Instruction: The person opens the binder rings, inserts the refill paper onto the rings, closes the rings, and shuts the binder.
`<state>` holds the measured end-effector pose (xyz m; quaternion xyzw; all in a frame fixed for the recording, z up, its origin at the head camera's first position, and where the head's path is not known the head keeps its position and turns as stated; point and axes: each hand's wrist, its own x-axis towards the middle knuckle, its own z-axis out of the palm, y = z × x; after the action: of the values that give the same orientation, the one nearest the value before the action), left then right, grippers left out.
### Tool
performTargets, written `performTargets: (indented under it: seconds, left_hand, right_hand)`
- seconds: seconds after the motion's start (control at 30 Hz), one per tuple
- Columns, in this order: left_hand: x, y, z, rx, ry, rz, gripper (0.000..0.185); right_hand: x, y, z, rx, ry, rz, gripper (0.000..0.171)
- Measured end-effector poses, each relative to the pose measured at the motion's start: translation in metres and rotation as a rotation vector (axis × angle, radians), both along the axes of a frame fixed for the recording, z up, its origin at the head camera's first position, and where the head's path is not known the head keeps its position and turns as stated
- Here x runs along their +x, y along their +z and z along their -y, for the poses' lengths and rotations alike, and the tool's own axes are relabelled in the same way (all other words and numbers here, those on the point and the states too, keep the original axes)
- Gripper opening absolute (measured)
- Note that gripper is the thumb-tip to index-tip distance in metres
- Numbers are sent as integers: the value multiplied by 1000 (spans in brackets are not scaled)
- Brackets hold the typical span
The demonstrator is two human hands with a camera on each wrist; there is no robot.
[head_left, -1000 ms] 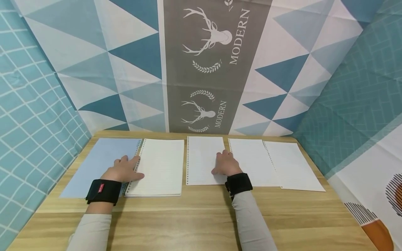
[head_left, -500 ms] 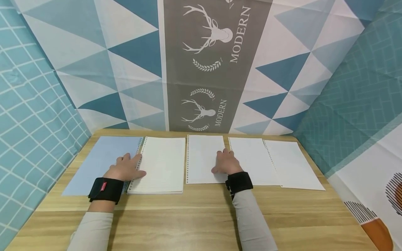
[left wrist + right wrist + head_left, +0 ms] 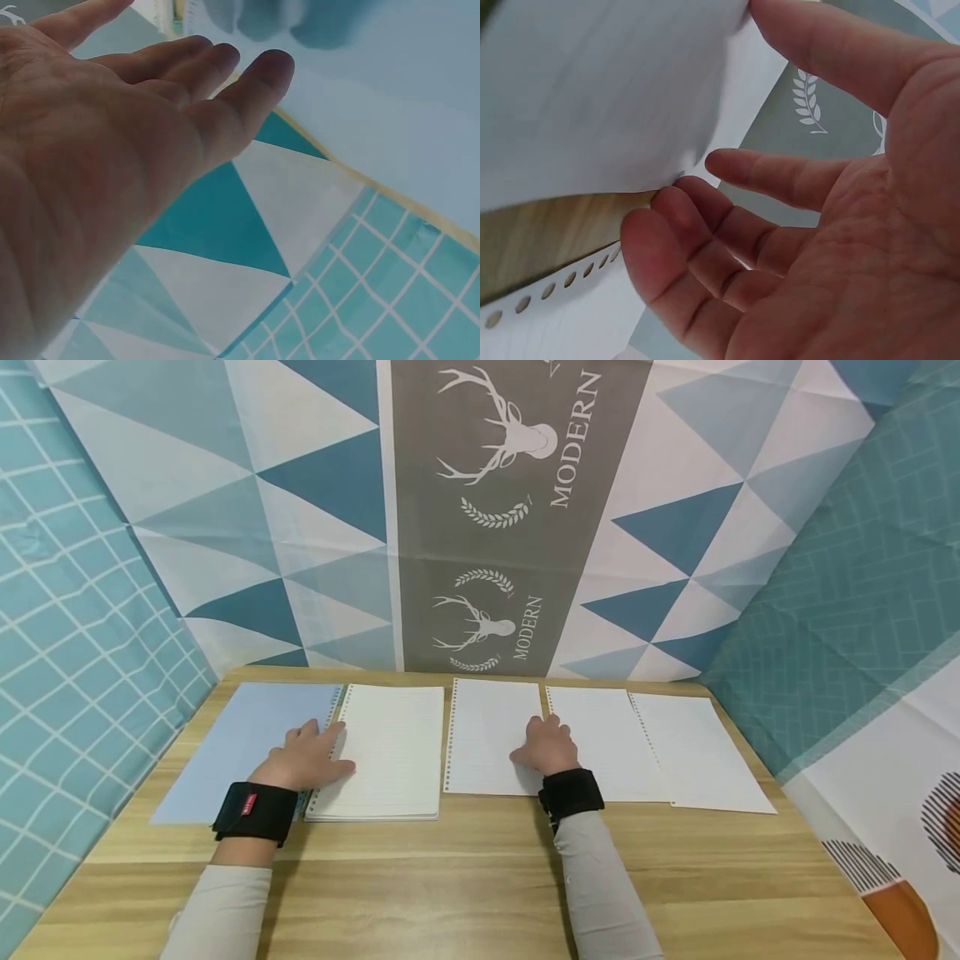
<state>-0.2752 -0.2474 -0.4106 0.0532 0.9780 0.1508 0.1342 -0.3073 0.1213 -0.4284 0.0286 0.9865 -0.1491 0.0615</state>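
An opened spiral notebook lies at the left, its blue cover (image 3: pixel 225 743) spread flat beside the lined white pages (image 3: pixel 393 752). Across its spiral binding rests my left hand (image 3: pixel 300 758), fingers spread, thumb over the pages. Fingers of the left hand (image 3: pixel 112 127) also show over the bluish cover in the left wrist view. My right hand (image 3: pixel 551 747) is on the right edge of a loose hole-punched sheet (image 3: pixel 483 735). In the right wrist view, the right hand (image 3: pixel 802 202) has its thumb touching the sheet and its fingertips along the edge, fingers loosely bent.
Two more hole-punched sheets lie at the right: a middle sheet (image 3: pixel 607 743) and a far-right sheet (image 3: pixel 712 752), edges overlapping. The wooden table (image 3: pixel 420 885) ends at a patterned cloth backdrop (image 3: pixel 337 527), with hanging cloth on both sides.
The loose sheet under my right hand has shifted slightly right and tilted, with that hand moving a little right. My left hand has slid slightly right over the notebook's pages.
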Motion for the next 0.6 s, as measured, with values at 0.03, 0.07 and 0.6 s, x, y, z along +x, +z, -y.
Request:
performTargets:
  seconds: [0.03,0.07,0.6]
  left_hand:
    - [0,0,-1,4,-3,-6,82]
    - [0,1,-3,6,-6,-11,81]
    - [5,6,-58,5,-165,-141,75]
  right_hand:
    - [-1,-1,0,-6,-7,2,55]
    - [-1,-1,1,-11,-14,6,55]
    - [-4,0,-1,-77,-36,8,65]
